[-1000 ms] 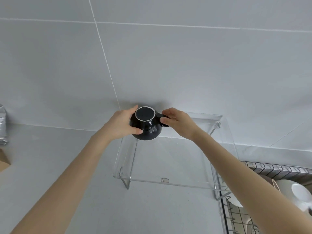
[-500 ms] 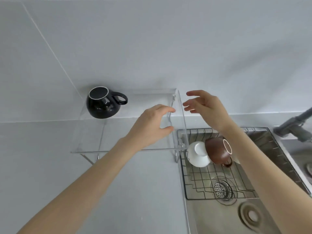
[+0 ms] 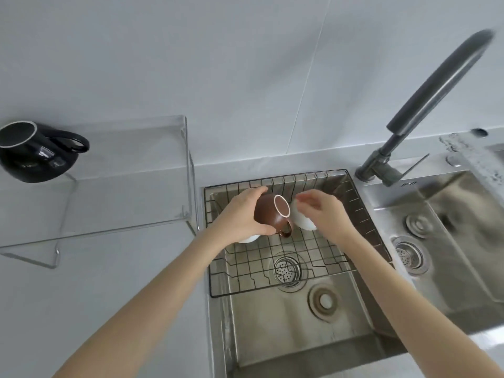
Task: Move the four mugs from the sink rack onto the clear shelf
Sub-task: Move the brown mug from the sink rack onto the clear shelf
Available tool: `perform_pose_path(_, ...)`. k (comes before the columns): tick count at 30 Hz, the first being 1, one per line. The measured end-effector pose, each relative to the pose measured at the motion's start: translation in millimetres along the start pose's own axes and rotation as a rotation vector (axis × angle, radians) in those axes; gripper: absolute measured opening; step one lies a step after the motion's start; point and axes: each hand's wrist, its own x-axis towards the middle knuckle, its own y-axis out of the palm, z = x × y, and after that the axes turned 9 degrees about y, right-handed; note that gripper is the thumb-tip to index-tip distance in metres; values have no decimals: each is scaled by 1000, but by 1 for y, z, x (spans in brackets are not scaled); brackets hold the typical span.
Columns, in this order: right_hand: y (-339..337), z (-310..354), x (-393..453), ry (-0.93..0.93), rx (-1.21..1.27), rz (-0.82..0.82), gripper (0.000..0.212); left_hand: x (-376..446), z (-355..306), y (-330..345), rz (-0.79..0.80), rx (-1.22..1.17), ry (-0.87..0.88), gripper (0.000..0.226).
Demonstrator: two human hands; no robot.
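A black mug [image 3: 35,156] stands upside down on the left end of the clear shelf [image 3: 131,186]. In the wire sink rack [image 3: 321,264] a brown mug [image 3: 270,214] lies tilted, base up, handle toward me. My left hand [image 3: 240,216] is wrapped around its body. A white mug [image 3: 304,223] sits just right of it, and my right hand [image 3: 324,214] hovers over that one with fingers bent and apart, gripping nothing I can see. Another white mug [image 3: 249,238] peeks out under my left hand.
The rack spans the back of the left steel basin [image 3: 300,336]; a second basin [image 3: 450,241] lies to the right. A dark faucet [image 3: 425,99] arches above the divide. Grey counter surrounds the shelf, with a tiled wall behind.
Both hands left the shelf, where the black mug stays, and dropped right into the sink rack. My left hand has closed on the brown mug; my right hand came down over the white mug.
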Motion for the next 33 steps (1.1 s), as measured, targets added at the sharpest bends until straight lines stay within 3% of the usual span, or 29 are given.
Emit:
perform_pose_path(4, 8, -56, 7, 158, -21, 95, 31, 34, 18, 22, 58, 58, -100, 90)
perform_pose_path(9, 22, -82, 32, 211, 23, 167, 38, 63, 34, 34, 79, 82, -143, 95)
perform_pose_path(19, 46, -88, 57, 190, 100, 232, 23, 69, 46, 50, 155, 185, -168, 108)
perform_pose_path(27, 39, -91, 61, 168, 126, 211, 16, 65, 41, 47, 76, 143, -172, 104)
perform_pose_path(33, 6, -61, 48, 75, 153, 189, 15, 49, 20, 26, -96, 27, -141, 101)
